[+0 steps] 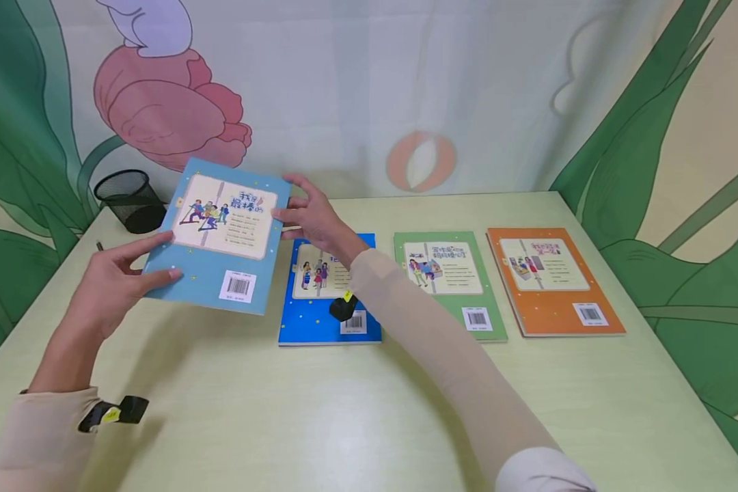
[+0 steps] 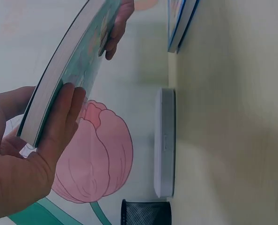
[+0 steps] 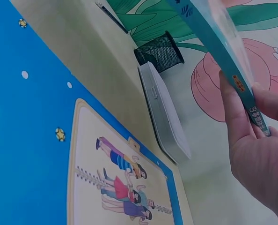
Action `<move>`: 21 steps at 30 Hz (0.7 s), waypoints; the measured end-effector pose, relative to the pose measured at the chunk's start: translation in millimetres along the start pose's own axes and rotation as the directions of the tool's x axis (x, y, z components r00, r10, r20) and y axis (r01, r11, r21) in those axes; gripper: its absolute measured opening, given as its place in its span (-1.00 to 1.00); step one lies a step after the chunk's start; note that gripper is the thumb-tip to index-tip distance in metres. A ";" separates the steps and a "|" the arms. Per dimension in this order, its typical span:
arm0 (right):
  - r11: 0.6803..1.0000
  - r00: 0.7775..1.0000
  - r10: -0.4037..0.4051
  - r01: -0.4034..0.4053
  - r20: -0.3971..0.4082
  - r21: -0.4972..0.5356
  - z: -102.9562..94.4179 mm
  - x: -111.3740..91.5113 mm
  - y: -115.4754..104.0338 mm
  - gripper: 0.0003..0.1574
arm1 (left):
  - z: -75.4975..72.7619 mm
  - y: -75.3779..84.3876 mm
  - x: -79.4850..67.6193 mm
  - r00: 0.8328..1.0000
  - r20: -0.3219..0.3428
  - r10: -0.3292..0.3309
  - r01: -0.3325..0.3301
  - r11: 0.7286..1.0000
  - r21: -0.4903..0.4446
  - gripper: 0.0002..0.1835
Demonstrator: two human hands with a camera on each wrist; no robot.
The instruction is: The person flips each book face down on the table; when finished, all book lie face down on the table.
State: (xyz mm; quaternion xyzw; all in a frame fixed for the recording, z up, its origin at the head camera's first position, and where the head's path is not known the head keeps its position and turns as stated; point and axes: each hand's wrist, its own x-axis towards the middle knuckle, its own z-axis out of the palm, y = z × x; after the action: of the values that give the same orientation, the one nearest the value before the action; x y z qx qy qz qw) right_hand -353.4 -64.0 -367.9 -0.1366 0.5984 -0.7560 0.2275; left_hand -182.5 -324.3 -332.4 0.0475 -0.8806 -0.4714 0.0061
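A light blue book (image 1: 224,236) is raised above the table, its back cover with a barcode facing the head camera. My left hand (image 1: 113,280) grips its lower left edge, thumb on one cover and fingers on the other, as the left wrist view shows. At the opposite edge my right hand (image 1: 316,215) pinches the book near the upper corner; in the right wrist view its spine (image 3: 235,75) runs between thumb and fingers. Below the right forearm lies a blue book (image 1: 326,324), partly covered by that arm.
A green book (image 1: 486,314) and an orange book (image 1: 553,314) lie to the right. A black mesh pen cup (image 1: 129,201) stands at the back left, beside a white box (image 2: 164,140) that the raised book hides from the head view. A pen (image 3: 112,17) lies near the cup.
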 end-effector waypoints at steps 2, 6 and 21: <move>1.000 1.000 0.027 -0.026 0.008 -0.016 0.3 0.2 -0.5 -0.12 | -1.2 -4.1 1.6 0.999 0.037 -0.030 0.030 0.999 0.023 -0.25; 0.997 0.997 0.074 -0.073 0.036 -0.032 0.4 0.1 -0.9 -0.03 | -1.8 -11.5 6.1 0.996 0.064 -0.056 0.054 0.998 0.020 -0.27; 0.969 0.989 0.127 -0.108 0.071 -0.224 2.1 8.2 11.7 0.11 | 0.4 -29.9 14.5 0.984 0.111 -0.142 0.129 0.985 0.110 -0.23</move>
State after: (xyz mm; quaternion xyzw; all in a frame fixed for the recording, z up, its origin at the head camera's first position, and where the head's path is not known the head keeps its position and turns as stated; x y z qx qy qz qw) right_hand -357.4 -72.0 -379.2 -0.1574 0.6752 -0.6638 0.2806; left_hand -194.6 -341.7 -357.9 0.0796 -0.8972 -0.4268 -0.0808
